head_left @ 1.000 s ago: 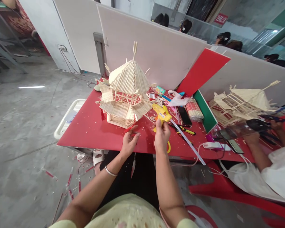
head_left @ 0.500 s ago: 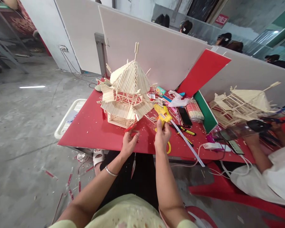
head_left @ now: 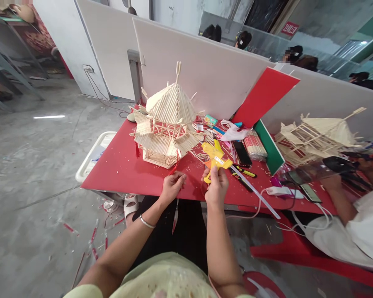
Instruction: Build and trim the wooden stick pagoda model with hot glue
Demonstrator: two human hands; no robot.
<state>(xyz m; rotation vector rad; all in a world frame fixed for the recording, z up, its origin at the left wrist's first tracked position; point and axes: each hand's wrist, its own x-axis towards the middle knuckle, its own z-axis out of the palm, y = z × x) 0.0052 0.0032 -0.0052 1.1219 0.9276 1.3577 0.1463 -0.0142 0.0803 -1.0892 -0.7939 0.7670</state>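
Note:
A pavilion model (head_left: 170,107) built of pale wooden sticks stands on the red table, with a pointed roof and a wider lower roof. From its left eave hangs a red tassel (head_left: 137,150). My left hand (head_left: 172,188), fingers curled together, pinches another red tassel (head_left: 174,169) just below the front corner of the lower eave. In my right hand (head_left: 216,190) is a yellow glue gun (head_left: 214,155), gripped by its handle. Its nozzle points up and left towards the model. A long translucent glue stick (head_left: 257,193) sticks out of its back.
Pliers (head_left: 247,171), a black phone (head_left: 241,153) and a packet of sticks (head_left: 255,145) lie right of the glue gun. Loose sticks and scraps litter the red table (head_left: 112,174). Farther right, a co-worker's arm (head_left: 338,200) is near a second stick model (head_left: 317,136).
My right hand has drawn the glue gun slightly right and towards me. My left fingers have curled tighter at the tassel. The view has shifted a little.

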